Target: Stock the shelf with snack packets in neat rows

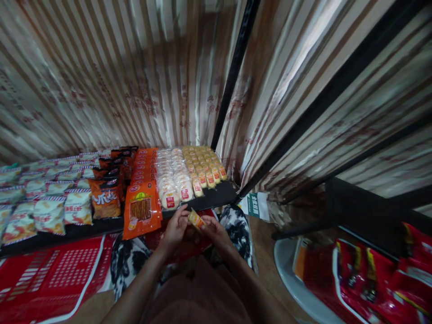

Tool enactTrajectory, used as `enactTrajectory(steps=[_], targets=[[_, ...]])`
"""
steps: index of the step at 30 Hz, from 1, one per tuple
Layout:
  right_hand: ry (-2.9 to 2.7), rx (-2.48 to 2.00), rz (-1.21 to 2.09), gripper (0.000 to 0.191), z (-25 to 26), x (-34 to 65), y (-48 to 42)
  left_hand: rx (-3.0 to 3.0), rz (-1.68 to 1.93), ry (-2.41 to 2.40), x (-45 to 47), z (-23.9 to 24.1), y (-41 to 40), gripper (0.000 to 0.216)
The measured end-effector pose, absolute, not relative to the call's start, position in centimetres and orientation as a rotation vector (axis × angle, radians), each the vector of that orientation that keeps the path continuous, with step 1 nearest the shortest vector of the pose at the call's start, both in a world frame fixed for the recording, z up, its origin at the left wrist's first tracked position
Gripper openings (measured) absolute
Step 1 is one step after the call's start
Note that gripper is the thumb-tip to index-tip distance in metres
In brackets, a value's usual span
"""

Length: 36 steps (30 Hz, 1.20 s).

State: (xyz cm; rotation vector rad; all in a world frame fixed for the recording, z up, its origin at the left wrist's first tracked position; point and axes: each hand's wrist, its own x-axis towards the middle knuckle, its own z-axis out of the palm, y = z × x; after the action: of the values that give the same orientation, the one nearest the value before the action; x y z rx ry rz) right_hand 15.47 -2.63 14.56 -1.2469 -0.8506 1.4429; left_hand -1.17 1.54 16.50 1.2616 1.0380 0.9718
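Bare forearms (141, 283) reach forward. Left hand (175, 227) and right hand (215, 232) pinch a small yellow packet (196, 219) between their fingertips, just below the shelf edge (216, 197). Matching packets (204, 168) lie beyond the fingers. A light, level grip seems wise.

I record one black shelf (219, 196), loaded in rows running front to back. Lying directly on it, from my left: pale crisp bags (50, 215), brown-orange bags (105, 199), flat orange packets (141, 211) with the front one overhanging the edge, wrapped round white cakes (170, 198), small yellow packets (205, 173). Neighbouring rows touch; the front right strip shows dark board
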Motion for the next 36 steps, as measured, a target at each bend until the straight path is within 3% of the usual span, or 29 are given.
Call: enactTrajectory(steps=[10,19,36], targets=[[-0.912,-1.260,1.384,0.043,14.4,16.5,-1.5,1.295,0.972,1.147,1.2,16.2,2.0,0.029],[-1.099,-1.476,1.008,0.025,14.6,18.6,1.1,1.300,1.104,1.210,4.2,15.7,4.1,0.030],[-1.567,-1.672,0.368,0.043,14.5,19.7,4.4,1.398,1.152,1.189,8.3,16.7,6.5,0.036]])
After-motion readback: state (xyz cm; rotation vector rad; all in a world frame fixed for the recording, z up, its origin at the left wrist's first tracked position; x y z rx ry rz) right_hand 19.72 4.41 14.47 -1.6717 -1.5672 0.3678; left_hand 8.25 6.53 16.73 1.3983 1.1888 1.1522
